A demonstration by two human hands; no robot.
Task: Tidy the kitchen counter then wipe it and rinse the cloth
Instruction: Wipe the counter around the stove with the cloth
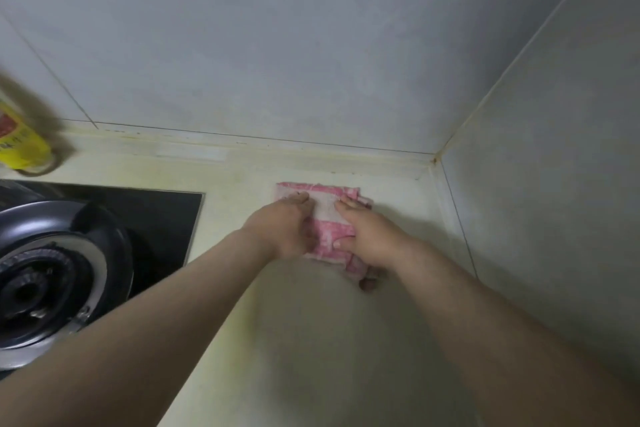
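A pink and white cloth (325,215) lies flat on the pale yellow counter (311,340), close to the back wall and the right corner. My left hand (284,225) presses on the cloth's left side, fingers stretched forward. My right hand (367,236) presses on its right side, fingers flat, the thumb tip showing under the cloth's near corner. Both arms reach out from the bottom of the view.
A black gas hob (149,218) with a round burner (41,284) is set in the counter at left. A yellow bottle (20,139), blurred, stands at the back left. Grey tiled walls (346,45) close off the back and right side.
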